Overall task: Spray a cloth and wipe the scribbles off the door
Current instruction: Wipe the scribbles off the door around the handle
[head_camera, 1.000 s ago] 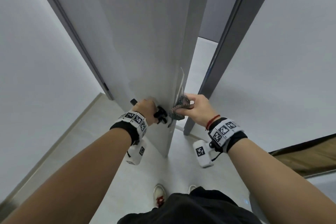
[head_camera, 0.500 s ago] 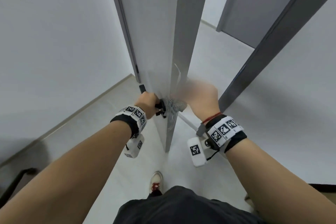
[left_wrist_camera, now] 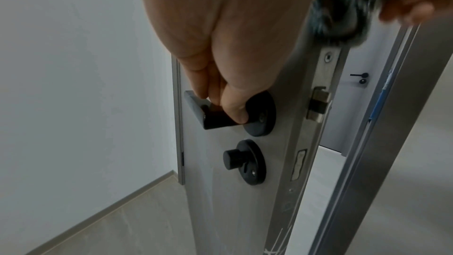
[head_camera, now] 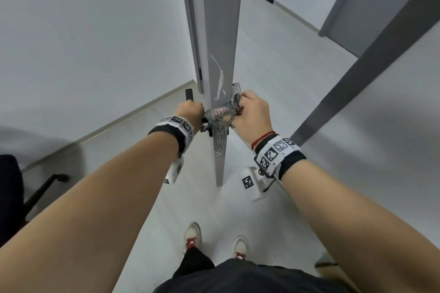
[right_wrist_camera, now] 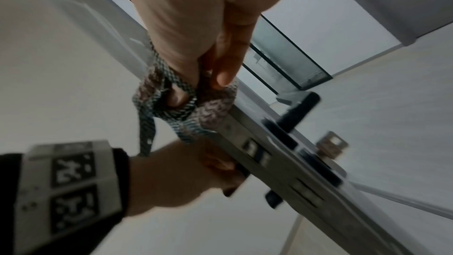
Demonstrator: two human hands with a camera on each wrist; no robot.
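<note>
Bunching cloth [head_camera: 220, 113] under fingers [right_wrist_camera: 226, 65], seemingly against door [head_camera: 220, 31]

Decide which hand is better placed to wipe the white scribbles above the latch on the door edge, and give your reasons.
The right hand. It already holds the cloth against the door edge, just below the scribbles. The left hand has its grip on the black handle, steadying the door.
</note>
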